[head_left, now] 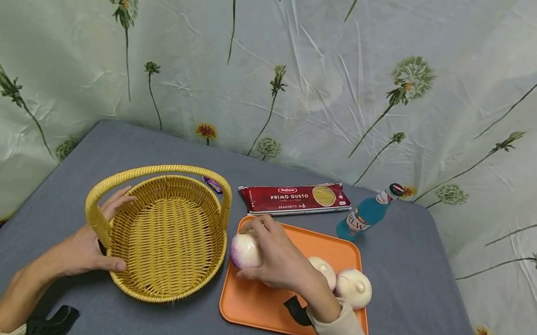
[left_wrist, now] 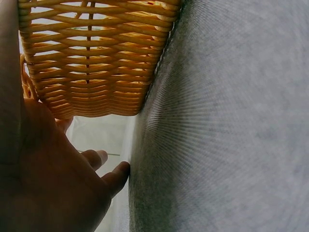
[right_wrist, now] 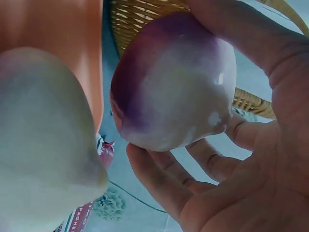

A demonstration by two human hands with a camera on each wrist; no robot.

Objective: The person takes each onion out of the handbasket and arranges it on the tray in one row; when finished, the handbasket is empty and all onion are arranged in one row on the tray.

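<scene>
My right hand [head_left: 280,257] holds a white-and-purple turnip [head_left: 246,250] between thumb and fingers at the left edge of an orange tray [head_left: 267,311]. In the right wrist view the held turnip [right_wrist: 174,82] looks raised, with the fingers curled under it. Two more turnips are on the tray's right side, one [head_left: 353,288] near the edge and one [head_left: 323,271] partly behind my right wrist. Against the left side of a yellow wicker basket [head_left: 167,239] rests my left hand [head_left: 84,249], its thumb near the rim and its fingers extended beside the woven wall [left_wrist: 96,63].
The basket's tall handle [head_left: 163,168] arches over its far side. A red spaghetti packet [head_left: 295,198] lies behind the tray. Right of the packet stands a blue bottle [head_left: 369,213]. A small purple wrapper [head_left: 213,184] shows behind the basket on the grey tabletop [head_left: 142,329].
</scene>
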